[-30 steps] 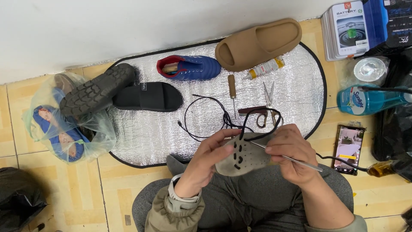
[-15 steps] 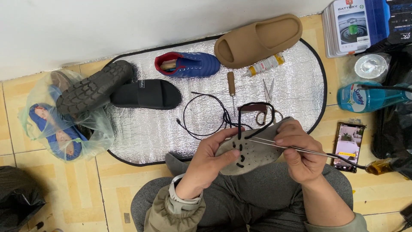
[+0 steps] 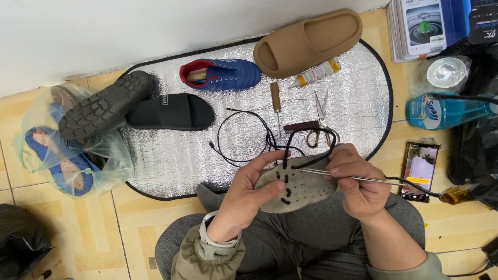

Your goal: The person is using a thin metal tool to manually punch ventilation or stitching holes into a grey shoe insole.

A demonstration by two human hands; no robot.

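Pinching a thin metal stitching needle (image 3: 353,178) between thumb and forefinger, the right hand (image 3: 358,184) closes around the tool, whose tip meets the upper edge of a grey shoe sole (image 3: 298,187) held over the person's lap. Curling around the sole's left end, the left hand (image 3: 249,189) grips it with the thumb pressed on the flat face and the fingers (image 3: 267,158) wrapped behind the far edge.

A black cord (image 3: 311,142) rises in a loop from the needle's tip and trails away onto the mat. Several short dark stitches already run along the sole's face, mostly on its left and middle parts; the right part near the needle looks unstitched, so the sewing seems partly done, with a good share of the edge left. How many holes remain cannot be told.

Beyond the hands, a silver foil mat (image 3: 181,155) lies on the tiled floor (image 3: 67,223). On it, just past the sole, rest scissors (image 3: 321,116), a wooden-handled awl (image 3: 276,101) and a small glue tube (image 3: 316,72). Farther off sit a tan slide sandal (image 3: 308,41), a blue shoe (image 3: 220,73) and a black slide (image 3: 171,111). At the left a treaded black sole (image 3: 106,106) lies on a plastic bag (image 3: 52,155). At the right are a phone (image 3: 419,171) and a blue bottle (image 3: 446,110).
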